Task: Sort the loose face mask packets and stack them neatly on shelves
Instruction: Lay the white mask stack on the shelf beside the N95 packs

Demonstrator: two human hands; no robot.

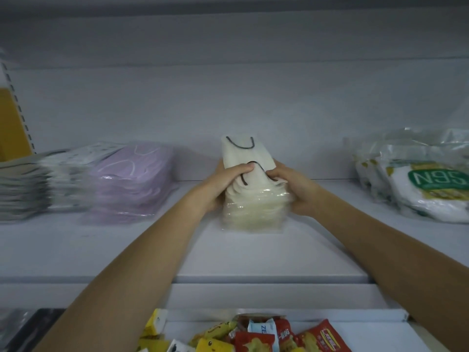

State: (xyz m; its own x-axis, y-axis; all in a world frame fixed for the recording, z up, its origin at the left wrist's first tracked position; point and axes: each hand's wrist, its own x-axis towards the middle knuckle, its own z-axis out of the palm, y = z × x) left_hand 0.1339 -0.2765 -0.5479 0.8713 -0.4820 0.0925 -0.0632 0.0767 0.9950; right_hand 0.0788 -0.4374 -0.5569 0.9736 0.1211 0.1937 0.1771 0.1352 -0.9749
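A stack of cream-white face mask packets (250,212) with dark ear loops stands in the middle of the white shelf (253,252). My left hand (223,185) grips its left side, thumb curled over the top packet. My right hand (291,188) grips the right side, fingers pressing into the top packet, which bends upward at the back. A stack of lilac mask packets (132,181) lies to the left, beside a grey-white stack (35,184). Bagged N95 masks (418,181) lie at the right.
Below the shelf's front edge, a lower level holds several red and yellow snack packets (256,336). A perforated shelf upright (17,102) and a yellow panel stand at the far left. The grey back wall rises behind the stacks.
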